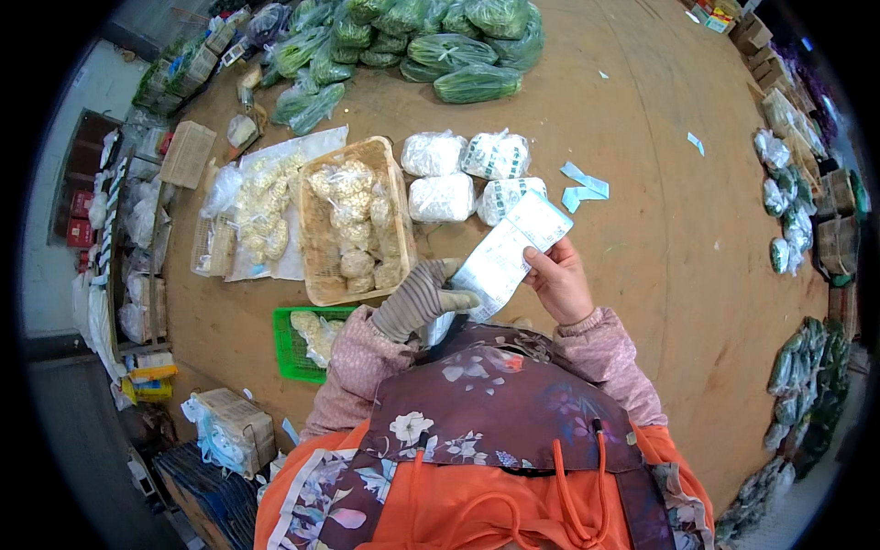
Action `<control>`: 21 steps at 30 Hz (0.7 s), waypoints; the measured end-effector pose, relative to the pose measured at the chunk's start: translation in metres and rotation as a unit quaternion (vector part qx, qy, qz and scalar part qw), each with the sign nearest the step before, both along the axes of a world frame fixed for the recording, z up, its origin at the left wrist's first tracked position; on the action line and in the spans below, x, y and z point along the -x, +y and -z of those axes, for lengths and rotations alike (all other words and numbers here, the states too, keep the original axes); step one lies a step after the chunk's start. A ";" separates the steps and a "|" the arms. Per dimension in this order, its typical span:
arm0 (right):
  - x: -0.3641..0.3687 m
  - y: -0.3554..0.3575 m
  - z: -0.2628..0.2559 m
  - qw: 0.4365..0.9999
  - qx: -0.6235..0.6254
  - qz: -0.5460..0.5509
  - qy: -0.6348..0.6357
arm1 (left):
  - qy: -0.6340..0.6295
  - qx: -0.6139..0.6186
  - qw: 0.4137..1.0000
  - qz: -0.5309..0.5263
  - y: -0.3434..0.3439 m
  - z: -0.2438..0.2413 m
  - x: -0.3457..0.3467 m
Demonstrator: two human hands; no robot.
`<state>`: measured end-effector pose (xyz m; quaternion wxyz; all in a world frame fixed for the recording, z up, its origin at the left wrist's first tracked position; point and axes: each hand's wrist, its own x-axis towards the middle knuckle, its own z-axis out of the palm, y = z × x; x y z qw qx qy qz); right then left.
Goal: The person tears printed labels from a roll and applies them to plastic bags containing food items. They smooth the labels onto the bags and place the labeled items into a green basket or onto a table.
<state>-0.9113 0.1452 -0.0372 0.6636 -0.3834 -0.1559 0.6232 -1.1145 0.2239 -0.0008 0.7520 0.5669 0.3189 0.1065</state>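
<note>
A strip of printed paper labels (505, 256) with blue edges slants between my hands in front of my apron. My left hand (421, 297), in a grey striped glove with bare thumb, grips its lower end. My bare right hand (560, 278) pinches the upper right part between thumb and fingers. More of the paper hangs below the left hand, partly hidden. Just beyond the strip, several white plastic-wrapped packs (441, 198) stand together on the brown floor (639, 227). Left of them is a tan plastic crate (405, 240) holding bags of pale, round produce (354, 206).
A green crate (280, 344) with bagged produce stands near my left forearm. More pale bags lie on a white sheet (323, 141). Bagged green vegetables (474, 51) are heaped at the far side. Blue paper scraps (584, 185) lie right of the packs. Bagged goods (797, 371) line the right.
</note>
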 end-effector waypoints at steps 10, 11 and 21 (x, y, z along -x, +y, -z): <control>0.046 0.061 -0.002 0.999 -0.014 -0.019 0.035 | -0.022 -0.045 0.999 0.020 0.055 0.023 0.046; 0.050 0.066 -0.002 0.999 -0.011 -0.018 0.037 | -0.022 -0.039 0.999 0.020 0.059 0.023 0.052; 0.089 0.107 -0.005 0.997 0.007 -0.081 0.006 | -0.070 -0.039 0.994 -0.069 0.084 0.033 0.073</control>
